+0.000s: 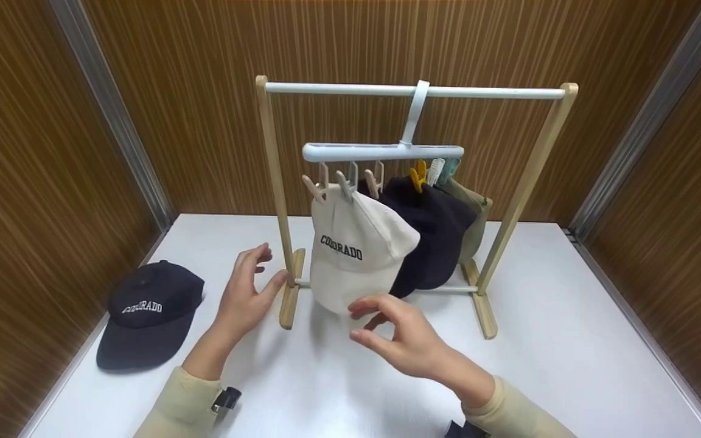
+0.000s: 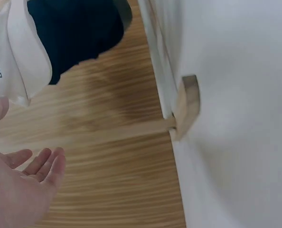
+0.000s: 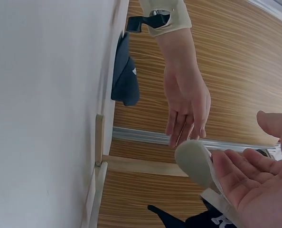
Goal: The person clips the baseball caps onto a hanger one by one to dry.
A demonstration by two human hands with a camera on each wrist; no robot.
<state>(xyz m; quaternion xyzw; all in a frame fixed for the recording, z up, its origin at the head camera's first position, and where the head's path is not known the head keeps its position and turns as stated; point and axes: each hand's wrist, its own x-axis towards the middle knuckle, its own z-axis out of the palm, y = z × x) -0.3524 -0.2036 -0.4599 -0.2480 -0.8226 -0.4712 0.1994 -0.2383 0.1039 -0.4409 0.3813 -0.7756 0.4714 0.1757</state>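
Observation:
A white cap (image 1: 359,225) lettered COLORADO hangs by clothespins from a pale blue clip hanger (image 1: 356,152). My right hand (image 1: 408,337) is in front of the cap's brim, fingers loosely bent, holding nothing. In the right wrist view its fingers are close beside the brim (image 3: 193,161); whether they touch, I cannot tell. My left hand (image 1: 250,295) is held up left of the white cap, near the rack's left post, with fingers apart and nothing in them. Behind the white cap hang a dark navy cap (image 1: 432,243) and an olive cap (image 1: 478,225), both partly hidden.
A wooden rack (image 1: 524,182) with a white top bar (image 1: 496,92) carries the hanger. Another navy COLORADO cap (image 1: 149,310) lies on the white table (image 1: 569,340) at the left. Wood-grain panels (image 1: 192,121) enclose the table at the back and sides.

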